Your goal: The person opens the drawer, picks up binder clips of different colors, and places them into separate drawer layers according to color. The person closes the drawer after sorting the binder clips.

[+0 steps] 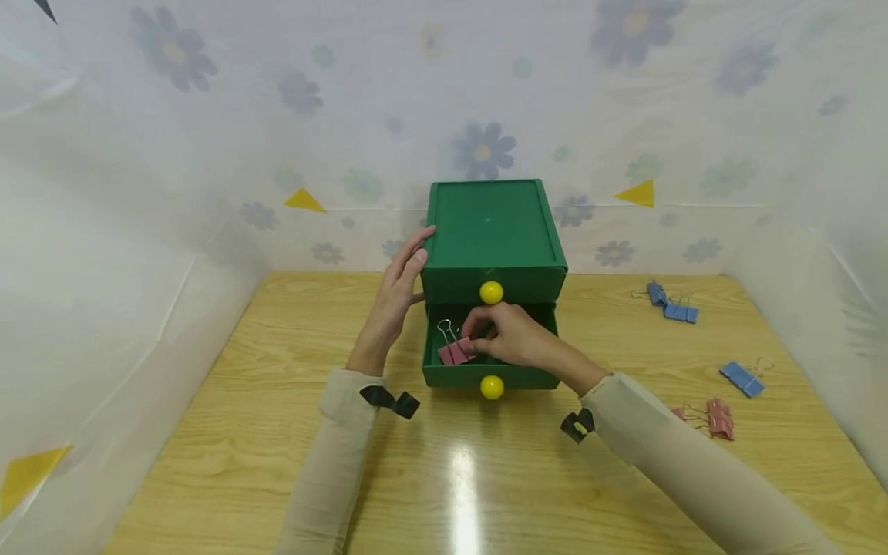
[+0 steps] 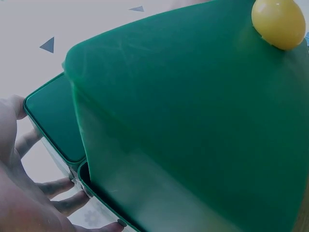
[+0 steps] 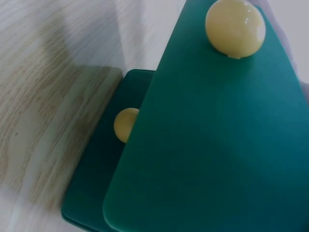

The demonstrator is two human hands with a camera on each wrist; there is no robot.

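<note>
A green two-drawer box (image 1: pixel 492 223) stands at the back of the table, its lower drawer (image 1: pixel 458 376) pulled out. Inside that drawer, my right hand (image 1: pixel 513 335) pinches a pink binder clip (image 1: pixel 455 352) between thumb and fingers. The clip's wire handles point up and back. My left hand (image 1: pixel 397 297) rests against the box's left side with its fingers extended; the left wrist view shows these fingers (image 2: pixel 55 187) along the box's side edge. The right wrist view shows the drawer fronts and yellow knobs (image 3: pixel 235 28), but not my right hand.
Blue binder clips (image 1: pixel 681 312) lie at the back right, with another blue clip (image 1: pixel 741 378) nearer. Pink clips (image 1: pixel 720 418) lie beside my right sleeve, one partly hidden by it. Flowered white sheeting (image 1: pixel 375 116) encloses the wooden table (image 1: pixel 243 432) at the back and sides.
</note>
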